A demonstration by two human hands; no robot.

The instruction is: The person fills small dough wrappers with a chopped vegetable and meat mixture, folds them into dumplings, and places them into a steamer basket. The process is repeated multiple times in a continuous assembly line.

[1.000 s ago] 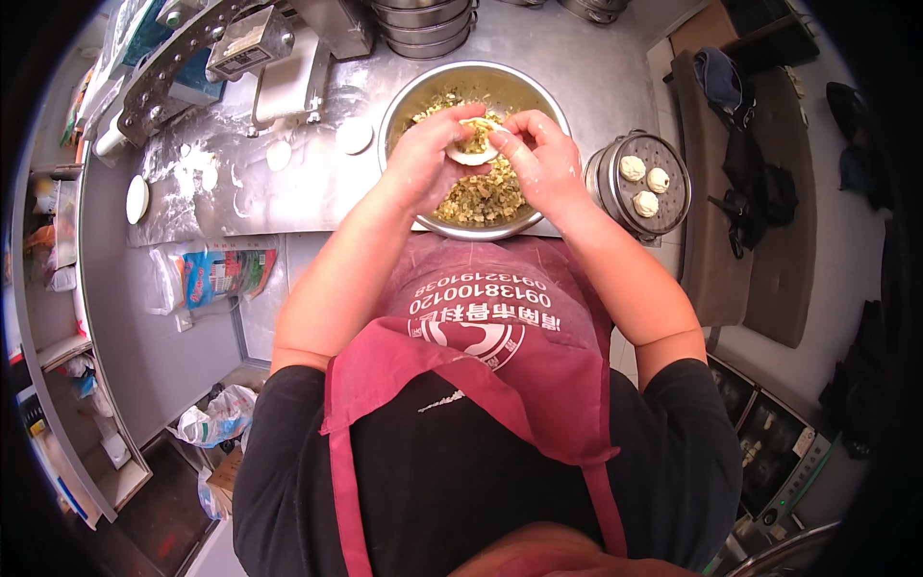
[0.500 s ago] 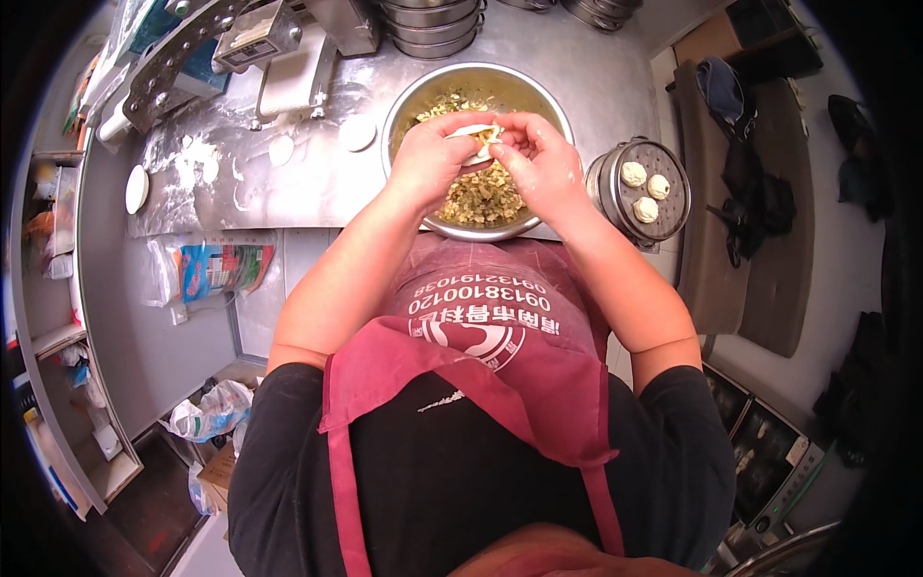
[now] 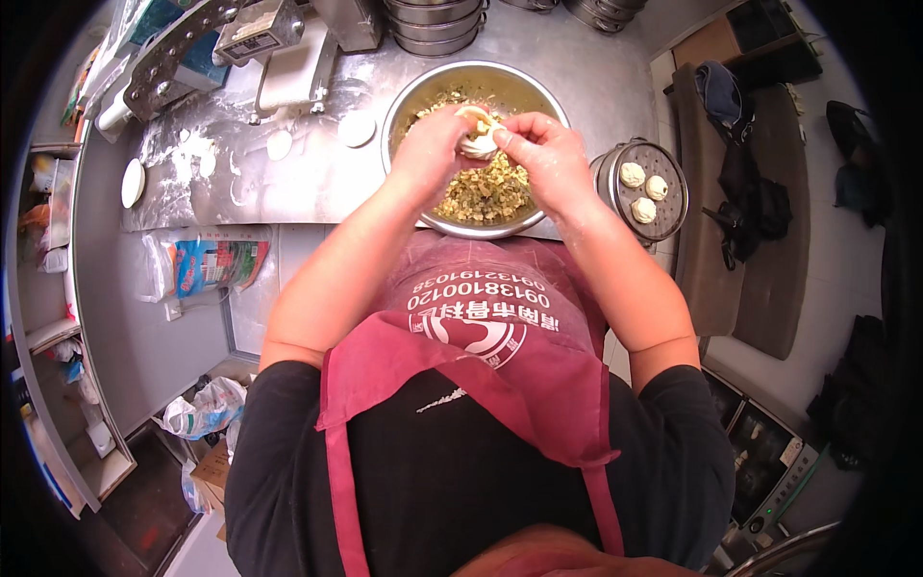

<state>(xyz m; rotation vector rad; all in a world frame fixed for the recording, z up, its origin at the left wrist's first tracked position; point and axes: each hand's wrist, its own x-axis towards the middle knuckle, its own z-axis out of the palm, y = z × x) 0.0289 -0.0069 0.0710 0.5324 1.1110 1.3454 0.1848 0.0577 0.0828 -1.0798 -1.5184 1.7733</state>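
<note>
A partly pleated bun (image 3: 479,144), its filling showing at the top, is held over a large steel bowl (image 3: 540,93). My left hand (image 3: 429,152) cups the bun from the left with curled fingers. Thumb and fingers of my right hand (image 3: 541,152) pinch the dough rim on the other side. Chopped yellow-green filling (image 3: 488,194) lies in the bowl beneath both hands. To the right, a round steamer tray (image 3: 663,225) carries three pleated buns, one of them a white bun (image 3: 643,210) nearest me.
Flat dough rounds lie on the floured steel counter (image 3: 231,197) to the left, including one dough round (image 3: 357,128) beside the bowl. A dough machine (image 3: 293,77) stands at the back left. Stacked steamers (image 3: 435,27) stand behind the bowl; a brown bench (image 3: 769,260) is at the right.
The bun has turned between my hands and its rim is more gathered, with pleats showing. My right hand has shifted slightly right and its fingers have closed into a pinch.
</note>
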